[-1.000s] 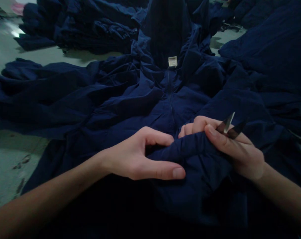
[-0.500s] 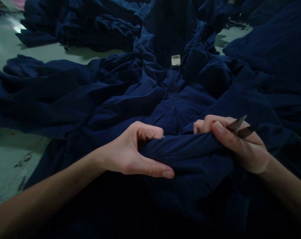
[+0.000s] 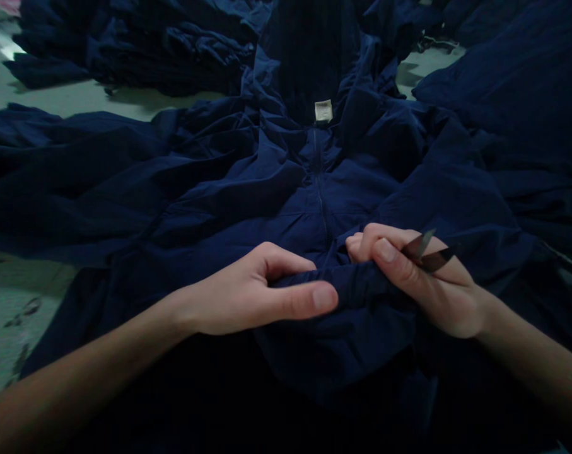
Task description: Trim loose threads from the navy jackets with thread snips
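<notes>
A dark blue garment (image 3: 286, 189) with a front zipper (image 3: 321, 195) and a pale label (image 3: 323, 111) at the neck lies spread out before me. My left hand (image 3: 262, 290) pinches a folded edge of its cloth between thumb and curled fingers. Just to the right, my right hand (image 3: 408, 271) grips the same edge. The pointed metal blades (image 3: 422, 249) of a small cutting tool stick out of my right hand; the rest of the tool is hidden in the palm.
Heaps of dark blue cloth (image 3: 172, 50) lie at the back left, and another large one (image 3: 513, 82) at the right. The pale, stained table surface (image 3: 25, 315) shows at the left edge.
My left thumb has come up and closed down on the fold. My right hand has moved left, nearer the left one. The whole view has shifted slightly, with the garment further left.
</notes>
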`<state>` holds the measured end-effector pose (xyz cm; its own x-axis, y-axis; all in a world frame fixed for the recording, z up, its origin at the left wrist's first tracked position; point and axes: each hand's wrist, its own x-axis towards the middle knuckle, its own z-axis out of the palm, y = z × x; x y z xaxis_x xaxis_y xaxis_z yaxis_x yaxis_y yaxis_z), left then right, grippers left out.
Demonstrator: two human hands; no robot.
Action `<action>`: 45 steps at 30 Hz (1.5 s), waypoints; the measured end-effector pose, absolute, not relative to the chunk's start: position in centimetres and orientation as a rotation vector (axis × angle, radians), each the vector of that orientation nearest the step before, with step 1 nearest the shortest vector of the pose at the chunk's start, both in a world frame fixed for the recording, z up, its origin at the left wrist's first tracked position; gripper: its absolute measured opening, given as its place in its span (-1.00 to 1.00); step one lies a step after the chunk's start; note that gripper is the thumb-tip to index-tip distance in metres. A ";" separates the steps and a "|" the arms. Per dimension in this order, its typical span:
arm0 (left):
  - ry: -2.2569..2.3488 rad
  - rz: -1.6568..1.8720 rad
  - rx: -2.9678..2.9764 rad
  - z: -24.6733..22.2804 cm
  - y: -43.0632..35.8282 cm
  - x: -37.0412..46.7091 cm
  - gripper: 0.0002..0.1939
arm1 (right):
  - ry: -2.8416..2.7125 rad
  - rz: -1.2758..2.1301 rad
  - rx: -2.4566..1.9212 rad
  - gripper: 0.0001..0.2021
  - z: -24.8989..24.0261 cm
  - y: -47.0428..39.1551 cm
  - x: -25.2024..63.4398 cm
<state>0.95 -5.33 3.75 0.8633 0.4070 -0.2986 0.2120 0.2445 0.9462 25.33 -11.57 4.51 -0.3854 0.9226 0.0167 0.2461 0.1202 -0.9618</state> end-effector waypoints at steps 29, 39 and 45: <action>0.134 0.326 1.446 2.0 -4.5 1.0 -0.64 | -1.792 1.034 -1.084 -0.54 5.2 -11.4 25.1; 0.282 0.387 1.221 3.6 -5.8 0.6 -0.78 | -1.944 0.829 -1.145 -0.65 4.3 -11.2 25.1; 0.520 0.582 1.808 3.8 -5.7 1.4 -0.84 | -1.970 0.554 -0.977 -0.70 4.8 -11.5 25.2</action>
